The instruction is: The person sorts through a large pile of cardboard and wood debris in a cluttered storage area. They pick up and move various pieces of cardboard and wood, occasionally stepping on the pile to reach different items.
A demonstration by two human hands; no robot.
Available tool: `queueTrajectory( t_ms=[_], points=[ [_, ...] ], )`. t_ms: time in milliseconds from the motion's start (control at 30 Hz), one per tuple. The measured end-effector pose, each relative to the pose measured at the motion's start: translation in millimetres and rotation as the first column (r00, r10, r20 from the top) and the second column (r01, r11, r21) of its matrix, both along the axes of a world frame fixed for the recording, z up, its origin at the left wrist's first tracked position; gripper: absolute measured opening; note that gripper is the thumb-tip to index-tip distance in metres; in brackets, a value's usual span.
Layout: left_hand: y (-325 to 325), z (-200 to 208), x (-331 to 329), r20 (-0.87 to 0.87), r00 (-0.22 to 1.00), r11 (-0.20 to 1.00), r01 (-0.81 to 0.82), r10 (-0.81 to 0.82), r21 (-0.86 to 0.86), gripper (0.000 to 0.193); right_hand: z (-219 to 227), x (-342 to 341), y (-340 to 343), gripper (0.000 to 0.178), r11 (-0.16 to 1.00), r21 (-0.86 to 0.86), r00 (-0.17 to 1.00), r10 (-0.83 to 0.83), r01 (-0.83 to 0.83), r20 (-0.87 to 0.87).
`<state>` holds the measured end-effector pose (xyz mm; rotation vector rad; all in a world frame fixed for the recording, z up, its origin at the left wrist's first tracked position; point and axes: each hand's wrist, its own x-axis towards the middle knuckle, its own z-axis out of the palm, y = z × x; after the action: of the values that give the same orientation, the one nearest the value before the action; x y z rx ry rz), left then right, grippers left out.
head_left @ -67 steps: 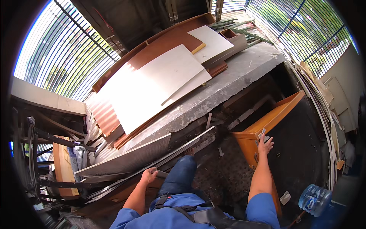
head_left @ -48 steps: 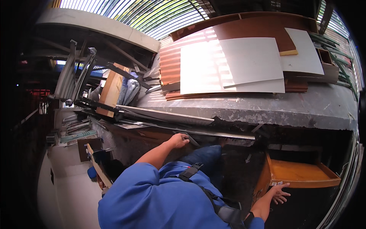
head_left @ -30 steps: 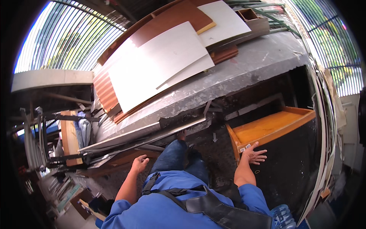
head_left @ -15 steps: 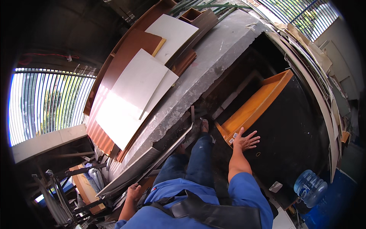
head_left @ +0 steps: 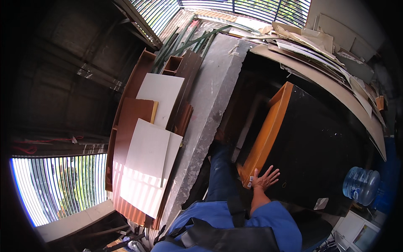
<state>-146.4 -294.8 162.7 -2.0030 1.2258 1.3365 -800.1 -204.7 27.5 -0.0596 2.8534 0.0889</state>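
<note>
My right hand (head_left: 265,180) lies with fingers spread on the near corner of a large black panel (head_left: 323,143). Its thumb side is beside the orange-brown wooden edge (head_left: 268,136) of what looks like a cabinet or box. A small white label (head_left: 250,181) sits on that edge, close to the thumb. My left hand is out of view. My leg in dark blue jeans (head_left: 221,172) stands between the wooden edge and a grey concrete slab (head_left: 201,107).
White boards (head_left: 147,151) and brown boards lie on the slab at the left. Stacked thin sheets (head_left: 310,52) line the far right. A blue water bottle (head_left: 361,185) and a white framed piece (head_left: 357,231) are at the lower right. Barred windows (head_left: 75,189) let in light.
The view has turned and shifted, and the slab and boards now stand more upright in it. My left hand has dropped out of view. The right hand remains spread at the panel's corner.
</note>
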Motion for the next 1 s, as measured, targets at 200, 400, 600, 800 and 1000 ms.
queueTrajectory(
  t_ms=[200,400,600,800,1000],
  points=[
    [-300.2,14.1,-193.6,-0.014,0.987,0.967,0.155,-0.162,-0.204,0.06,26.1,-47.9,-28.3,0.099,0.992,-0.082,0.989,-0.092,0.101,0.112],
    [-529.7,59.0,-463.3,-0.126,0.93,0.872,0.268,-0.346,-0.41,0.053,15.8,-259.4,-131.7,0.094,0.963,-0.242,0.972,-0.159,0.115,-0.172],
    [-561.1,59.9,-598.7,-0.21,0.876,0.865,0.341,-0.434,-0.368,0.053,14.7,-447.1,-197.5,0.095,0.969,-0.225,0.959,-0.155,0.1,-0.238],
    [-544.0,54.4,-571.6,-0.049,0.82,0.811,0.553,-0.57,-0.19,0.052,-14.0,-526.0,-205.2,0.097,0.962,-0.245,0.974,-0.163,0.121,-0.158],
    [-554.3,60.2,-500.5,0.128,0.842,0.848,0.53,-0.524,-0.015,0.053,-17.9,-528.1,-215.1,0.092,0.969,-0.183,0.962,-0.203,0.169,-0.185]
  ],
)
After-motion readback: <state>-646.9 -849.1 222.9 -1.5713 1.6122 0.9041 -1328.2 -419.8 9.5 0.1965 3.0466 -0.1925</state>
